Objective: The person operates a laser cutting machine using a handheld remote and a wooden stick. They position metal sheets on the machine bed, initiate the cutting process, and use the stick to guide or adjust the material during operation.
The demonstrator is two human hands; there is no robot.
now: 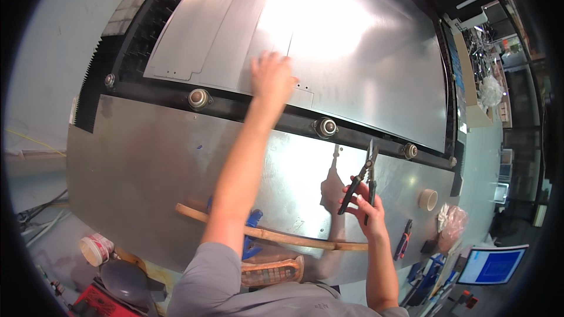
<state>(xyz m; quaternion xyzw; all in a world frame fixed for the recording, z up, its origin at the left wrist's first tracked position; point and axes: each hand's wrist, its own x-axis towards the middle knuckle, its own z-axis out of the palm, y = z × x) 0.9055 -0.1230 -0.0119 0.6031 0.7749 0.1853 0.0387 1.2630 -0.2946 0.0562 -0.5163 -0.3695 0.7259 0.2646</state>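
My left hand (274, 79) reaches forward, palm down, over the near edge of a large shiny metal sheet (376, 82). Its fingers look apart and slightly blurred beside a cut line in the sheet, with nothing visible in them; I cannot tell how firmly they touch. Thin cut outlines and small holes mark the sheet. In my right hand (370, 214) is a pair of snips (366, 170) with black handles, held upright above the near steel panel. The handles stand spread and the blades point away from me.
Ball rollers (200, 98) line the dark rail between sheet and steel panel (147, 158). A bamboo stick (276, 236) lies near me, by an orange remote control (273, 271). To the right are a tape roll (427, 199), red-and-black pliers (403, 239) and a lit monitor (492, 265).
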